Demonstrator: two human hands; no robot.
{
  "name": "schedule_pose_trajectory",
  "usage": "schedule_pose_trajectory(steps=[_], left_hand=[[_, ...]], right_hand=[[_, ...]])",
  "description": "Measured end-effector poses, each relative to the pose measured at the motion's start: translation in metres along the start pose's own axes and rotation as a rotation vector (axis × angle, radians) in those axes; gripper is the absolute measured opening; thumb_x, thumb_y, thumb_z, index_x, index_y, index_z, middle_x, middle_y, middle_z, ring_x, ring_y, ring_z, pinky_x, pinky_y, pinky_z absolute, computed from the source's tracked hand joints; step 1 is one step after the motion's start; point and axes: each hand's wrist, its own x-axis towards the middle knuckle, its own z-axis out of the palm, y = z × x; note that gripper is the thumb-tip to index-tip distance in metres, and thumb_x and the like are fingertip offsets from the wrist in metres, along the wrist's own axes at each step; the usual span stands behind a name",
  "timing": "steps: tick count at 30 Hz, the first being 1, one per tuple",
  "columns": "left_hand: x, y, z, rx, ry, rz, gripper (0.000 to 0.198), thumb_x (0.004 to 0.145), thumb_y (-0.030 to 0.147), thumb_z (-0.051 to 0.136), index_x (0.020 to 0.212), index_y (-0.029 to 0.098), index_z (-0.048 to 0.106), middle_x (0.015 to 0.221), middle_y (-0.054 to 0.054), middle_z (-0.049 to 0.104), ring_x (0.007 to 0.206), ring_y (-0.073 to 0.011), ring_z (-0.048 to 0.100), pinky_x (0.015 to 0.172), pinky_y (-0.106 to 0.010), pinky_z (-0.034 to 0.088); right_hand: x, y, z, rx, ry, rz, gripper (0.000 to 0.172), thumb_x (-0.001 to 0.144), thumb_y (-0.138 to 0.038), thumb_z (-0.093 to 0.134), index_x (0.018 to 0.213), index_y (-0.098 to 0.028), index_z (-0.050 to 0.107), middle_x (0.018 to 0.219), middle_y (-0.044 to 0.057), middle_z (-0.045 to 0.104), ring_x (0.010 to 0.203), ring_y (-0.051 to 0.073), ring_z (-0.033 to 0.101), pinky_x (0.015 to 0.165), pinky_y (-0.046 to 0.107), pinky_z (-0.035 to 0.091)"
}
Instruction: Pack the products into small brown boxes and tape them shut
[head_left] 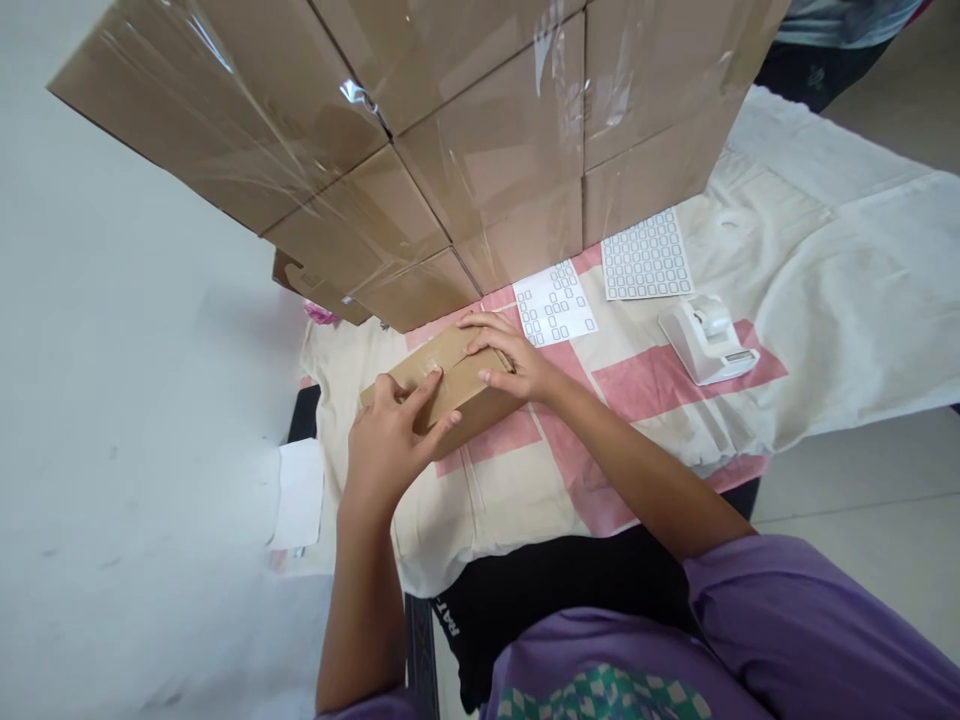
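Observation:
A small brown cardboard box (469, 395) lies on the cloth-covered table in front of me, its top flaps folded down with a seam between them. My left hand (394, 425) is at the box's left end, fingers bent over the top and the index fingertip pressing near the seam. The left thumb points along the near edge. At the right end, my right hand (514, 360) grips the box, its fingers across the top and its thumb on the near side. The box's far side is mostly hidden.
Behind the box rises a tall stack of taped cardboard boxes (510, 190). Two sticker sheets (559, 318) (646, 258) lie beside the stack, with a white tape dispenser (709, 345) to the right. A white wall (150, 400) bounds the left. Another person (832, 50) is partly visible at top right.

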Motion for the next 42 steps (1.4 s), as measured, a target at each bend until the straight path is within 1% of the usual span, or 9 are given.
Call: schedule_pose_trajectory(steps=[5,12,15,20,23,26,31,38,42], left_hand=[[0.002,-0.004,0.007,-0.003,0.036,0.015,0.059,0.094,0.066,0.059,0.142,0.033,0.064,0.108,-0.007,0.051,0.090,-0.0207,0.062,0.067,-0.030,0.045],[-0.004,-0.011,0.038,0.060,0.335,0.066,0.055,0.090,0.066,0.066,0.129,0.028,0.073,0.101,-0.008,0.058,0.083,-0.0203,0.062,0.072,-0.032,0.043],[-0.003,-0.016,0.039,0.028,0.381,0.090,0.052,0.089,0.062,0.069,0.127,0.027,0.073,0.105,-0.009,0.064,0.080,-0.0190,0.063,0.072,-0.031,0.045],[0.010,-0.034,0.037,-0.065,0.410,0.221,0.052,0.087,0.056,0.076,0.128,0.025,0.070,0.110,-0.008,0.067,0.078,-0.0173,0.065,0.070,-0.029,0.048],[0.014,-0.038,0.039,-0.041,0.499,0.287,0.050,0.084,0.051,0.080,0.124,0.024,0.069,0.105,-0.007,0.070,0.078,-0.0184,0.067,0.068,-0.029,0.047],[0.012,-0.034,0.040,0.018,0.586,0.308,0.051,0.082,0.049,0.083,0.122,0.022,0.068,0.101,-0.007,0.073,0.078,-0.0203,0.068,0.065,-0.030,0.046],[0.006,-0.028,0.035,0.039,0.543,0.279,0.049,0.086,0.046,0.080,0.127,0.022,0.066,0.111,-0.010,0.073,0.082,-0.0218,0.070,0.071,-0.032,0.049],[0.003,-0.028,0.027,0.021,0.483,0.237,0.040,0.093,0.041,0.071,0.128,0.024,0.066,0.115,-0.010,0.073,0.099,-0.0262,0.071,0.079,-0.034,0.051],[0.000,-0.026,0.025,-0.014,0.461,0.197,0.034,0.095,0.036,0.067,0.127,0.023,0.068,0.116,-0.011,0.073,0.102,-0.0271,0.070,0.084,-0.037,0.053]], right_hand=[[0.000,0.000,0.001,0.023,0.019,-0.012,0.030,0.092,-0.052,0.065,0.103,-0.025,0.063,0.139,0.013,0.059,0.132,0.033,0.054,0.113,0.061,0.040],[-0.001,0.000,0.000,0.024,0.014,0.019,0.033,0.090,-0.054,0.065,0.107,-0.025,0.065,0.143,0.013,0.058,0.136,0.033,0.053,0.115,0.061,0.038],[-0.001,-0.001,0.001,0.015,0.035,0.030,0.035,0.090,-0.055,0.064,0.108,-0.026,0.066,0.142,0.013,0.059,0.135,0.034,0.054,0.116,0.061,0.037],[-0.004,-0.004,0.006,-0.046,0.125,0.005,0.036,0.088,-0.055,0.061,0.108,-0.025,0.066,0.136,0.014,0.063,0.130,0.032,0.057,0.115,0.058,0.039],[-0.007,-0.004,0.009,-0.044,0.169,-0.005,0.036,0.089,-0.052,0.063,0.111,-0.024,0.066,0.138,0.015,0.060,0.131,0.031,0.056,0.114,0.054,0.042],[-0.009,-0.003,0.010,-0.018,0.253,0.017,0.042,0.091,-0.054,0.059,0.120,-0.024,0.062,0.140,0.016,0.056,0.133,0.030,0.055,0.113,0.052,0.045],[-0.006,-0.006,0.005,-0.006,0.369,0.064,0.042,0.094,-0.055,0.054,0.119,-0.022,0.061,0.126,0.016,0.060,0.125,0.030,0.058,0.108,0.051,0.048],[-0.004,-0.012,0.002,0.025,0.486,0.104,0.029,0.096,-0.047,0.050,0.105,-0.023,0.062,0.105,0.010,0.064,0.101,0.025,0.062,0.085,0.042,0.053],[-0.002,-0.008,0.004,0.056,0.626,0.232,0.022,0.097,-0.040,0.047,0.098,-0.023,0.061,0.099,0.007,0.062,0.095,0.022,0.061,0.084,0.039,0.052]])
